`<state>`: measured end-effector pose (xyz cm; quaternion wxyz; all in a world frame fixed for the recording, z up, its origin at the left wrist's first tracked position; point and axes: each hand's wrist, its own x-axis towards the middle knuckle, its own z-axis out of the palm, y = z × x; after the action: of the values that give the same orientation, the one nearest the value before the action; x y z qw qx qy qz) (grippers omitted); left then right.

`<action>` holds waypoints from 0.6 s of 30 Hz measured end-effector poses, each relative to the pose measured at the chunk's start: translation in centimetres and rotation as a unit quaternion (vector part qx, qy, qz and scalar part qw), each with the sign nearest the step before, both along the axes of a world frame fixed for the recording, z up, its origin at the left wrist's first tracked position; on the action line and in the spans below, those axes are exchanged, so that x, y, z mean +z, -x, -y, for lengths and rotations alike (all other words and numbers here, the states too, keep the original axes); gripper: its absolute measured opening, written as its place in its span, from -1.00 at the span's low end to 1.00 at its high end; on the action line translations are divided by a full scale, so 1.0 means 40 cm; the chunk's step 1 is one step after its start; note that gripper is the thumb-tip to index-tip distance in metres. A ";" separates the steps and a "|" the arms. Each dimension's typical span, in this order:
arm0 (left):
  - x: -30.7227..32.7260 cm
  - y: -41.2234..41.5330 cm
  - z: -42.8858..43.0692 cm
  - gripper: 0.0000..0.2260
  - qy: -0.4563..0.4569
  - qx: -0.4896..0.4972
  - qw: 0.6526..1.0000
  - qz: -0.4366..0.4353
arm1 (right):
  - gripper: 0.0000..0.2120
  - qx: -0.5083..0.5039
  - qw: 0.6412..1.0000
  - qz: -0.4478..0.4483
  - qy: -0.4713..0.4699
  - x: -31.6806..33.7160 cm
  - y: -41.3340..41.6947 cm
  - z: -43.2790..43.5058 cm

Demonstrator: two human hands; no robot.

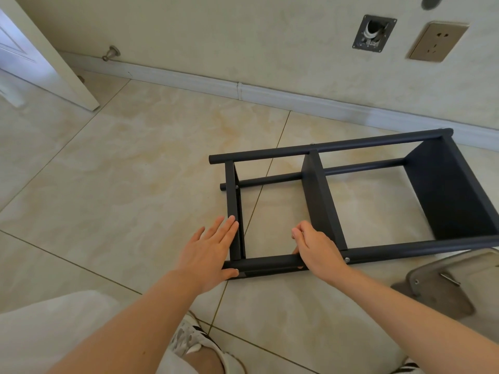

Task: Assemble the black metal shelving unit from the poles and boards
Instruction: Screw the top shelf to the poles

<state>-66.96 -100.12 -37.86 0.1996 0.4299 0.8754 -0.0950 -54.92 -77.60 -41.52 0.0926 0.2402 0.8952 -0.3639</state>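
The black metal shelving unit [351, 184] lies on its side on the tiled floor, its poles running left to right. Three boards stand on edge between the poles: a left board [234, 209], a middle board [320, 201] and a right board [453, 193]. My left hand [210, 249] is flat with straight fingers against the left board's outer face, its thumb at the near pole's end. My right hand [313, 247] curls its fingers over the near pole [270, 263] beside the middle board's lower end. A screw head shows on the pole just right of that hand.
A grey plastic tray [421, 290] holding a small metal tool lies on the floor at the right. The wall with its skirting board [243, 89], a socket [437, 41] and a door [40, 58] with a door stop stand behind. My knee and shoe are at the bottom.
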 end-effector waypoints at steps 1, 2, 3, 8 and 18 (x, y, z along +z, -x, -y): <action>0.000 0.000 0.001 -0.11 0.003 0.002 1.000 0.001 | -0.78 0.000 1.000 0.003 0.001 0.002 0.002 -0.001; -0.001 0.000 0.003 -0.12 0.007 0.003 1.000 0.002 | -0.78 0.000 1.000 0.008 0.005 0.004 0.005 -0.002; -0.002 0.001 0.004 -0.13 0.012 0.002 1.000 0.002 | -0.78 0.001 1.000 0.015 0.008 0.005 0.008 -0.004; 0.001 0.007 -0.003 -0.16 0.032 -0.010 0.999 0.003 | -0.80 -0.004 0.998 0.041 0.052 0.005 0.033 -0.008; 0.006 0.015 -0.017 -0.17 0.072 -0.055 0.996 -0.017 | -0.87 0.069 0.974 0.033 0.214 0.012 0.150 0.041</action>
<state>-67.57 -99.42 -37.60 0.2091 0.4605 0.8446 -0.1757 -60.91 -79.22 -41.05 0.1965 0.1640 0.8073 -0.5318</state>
